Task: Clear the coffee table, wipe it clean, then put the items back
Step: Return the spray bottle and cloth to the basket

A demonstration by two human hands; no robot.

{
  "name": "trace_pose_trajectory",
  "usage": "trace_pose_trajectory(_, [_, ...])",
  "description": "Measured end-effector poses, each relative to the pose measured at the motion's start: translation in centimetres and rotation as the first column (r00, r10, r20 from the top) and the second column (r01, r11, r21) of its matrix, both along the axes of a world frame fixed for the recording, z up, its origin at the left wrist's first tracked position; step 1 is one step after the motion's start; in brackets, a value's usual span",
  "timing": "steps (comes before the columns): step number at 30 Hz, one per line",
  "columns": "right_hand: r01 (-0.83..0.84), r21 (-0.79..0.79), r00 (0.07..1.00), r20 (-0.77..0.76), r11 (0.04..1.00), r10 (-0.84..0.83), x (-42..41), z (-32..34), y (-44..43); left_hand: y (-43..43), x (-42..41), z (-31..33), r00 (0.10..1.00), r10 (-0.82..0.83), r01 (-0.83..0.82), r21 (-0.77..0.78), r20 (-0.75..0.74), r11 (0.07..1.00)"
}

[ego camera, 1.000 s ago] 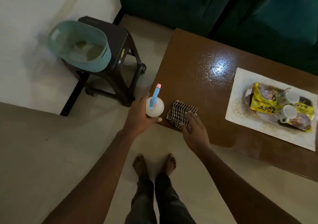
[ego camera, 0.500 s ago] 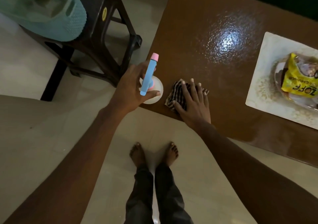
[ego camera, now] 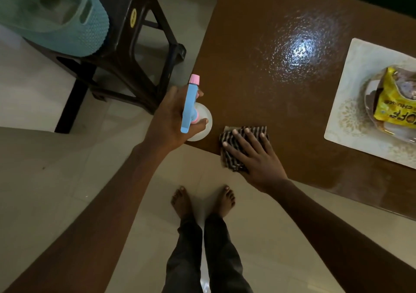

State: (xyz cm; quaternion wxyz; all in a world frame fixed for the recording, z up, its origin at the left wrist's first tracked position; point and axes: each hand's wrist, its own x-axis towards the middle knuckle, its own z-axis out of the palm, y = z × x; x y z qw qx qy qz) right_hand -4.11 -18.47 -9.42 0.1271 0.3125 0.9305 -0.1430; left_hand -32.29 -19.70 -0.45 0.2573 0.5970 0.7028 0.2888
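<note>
My left hand [ego camera: 173, 117] grips a white spray bottle [ego camera: 202, 121] with a blue and pink trigger head, held at the near left corner of the brown coffee table [ego camera: 281, 72]. My right hand [ego camera: 256, 155] lies flat with straight fingers on a striped cloth [ego camera: 231, 157] at the table's near edge, just right of the bottle. At the right stands a white patterned tray [ego camera: 344, 112] holding a yellow snack packet [ego camera: 391, 103] in a clear dish; the tray runs out of frame.
A dark plastic stool [ego camera: 139, 44] stands left of the table with a teal basket [ego camera: 56, 11] on it. My bare feet [ego camera: 202, 200] are on the pale tiled floor close to the table's near edge. A dark sofa edge shows at top right.
The view has dropped closer to the table. My left hand has lifted and tilted the spray bottle slightly. My right hand has spread flat over the cloth.
</note>
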Motion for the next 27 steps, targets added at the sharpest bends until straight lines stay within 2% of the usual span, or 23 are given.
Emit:
trace_pose_trajectory(3, [0.050,-0.029,0.999,0.009,0.998,-0.050,2.4,0.5,1.2,0.0,0.2,-0.2,1.000,0.002,-0.002,0.007,-0.009,1.000])
trace_pose_trajectory(5, [0.255,-0.062,0.966,-0.024,0.965,-0.256,2.7,0.7,1.2,-0.1,0.5,-0.2,1.000,0.005,-0.005,0.014,-0.012,1.000])
trace_pose_trajectory(8, [0.618,-0.117,0.773,-0.089,0.777,-0.628,-0.4,0.9,-0.7,-0.5,0.5,0.0,0.998,0.037,-0.038,0.021,0.059,0.999])
trace_pose_trajectory(9, [0.696,-0.134,0.700,-0.092,0.705,-0.708,-1.9,1.0,-1.4,-0.7,0.4,0.2,0.995,0.049,-0.052,0.022,0.089,0.998])
trace_pose_trajectory(11, [0.748,-0.215,0.622,-0.101,0.628,-0.776,-4.4,1.4,-2.5,-0.9,0.3,0.3,0.991,0.073,-0.074,0.013,0.112,0.997])
trace_pose_trajectory(13, [0.713,-0.388,0.582,-0.136,0.583,-0.802,-5.9,1.8,-3.5,-1.6,0.4,1.0,0.990,0.110,-0.111,0.001,0.093,0.994])
trace_pose_trajectory(14, [0.684,-0.539,0.511,-0.126,0.491,-0.850,-6.1,2.4,-3.5,-2.1,0.5,1.4,0.987,0.137,-0.137,-0.009,0.078,0.991])
trace_pose_trajectory(16, [0.555,-0.823,0.226,0.010,0.120,-0.974,-6.4,4.0,-3.0,-3.0,0.7,2.4,0.980,0.192,-0.190,-0.042,0.055,0.981])
trace_pose_trajectory(17, [0.461,-0.887,0.127,0.109,-0.039,-0.986,-6.3,5.0,-2.8,-3.4,0.8,3.2,0.975,0.216,-0.214,-0.055,0.042,0.975])
trace_pose_trajectory(18, [0.409,-0.906,0.099,0.162,-0.109,-0.982,-6.3,6.2,-2.5,-3.8,0.8,3.9,0.971,0.236,-0.234,-0.070,0.028,0.970])
trace_pose_trajectory(20, [0.328,-0.929,0.069,0.203,-0.170,-0.977,-6.3,8.4,-1.9,-4.4,0.9,5.6,0.964,0.265,-0.264,-0.083,0.003,0.961])
trace_pose_trajectory(24, [0.031,-0.916,-0.109,0.394,-0.399,-0.913,-7.4,13.2,-0.7,-5.2,1.1,9.3,0.949,0.314,-0.312,-0.088,0.002,0.946])
trace_pose_trajectory(27, [-0.057,-0.896,-0.128,0.444,-0.440,-0.887,-8.5,16.7,0.4,-5.5,1.3,12.5,0.946,0.324,-0.323,-0.102,-0.009,0.941])
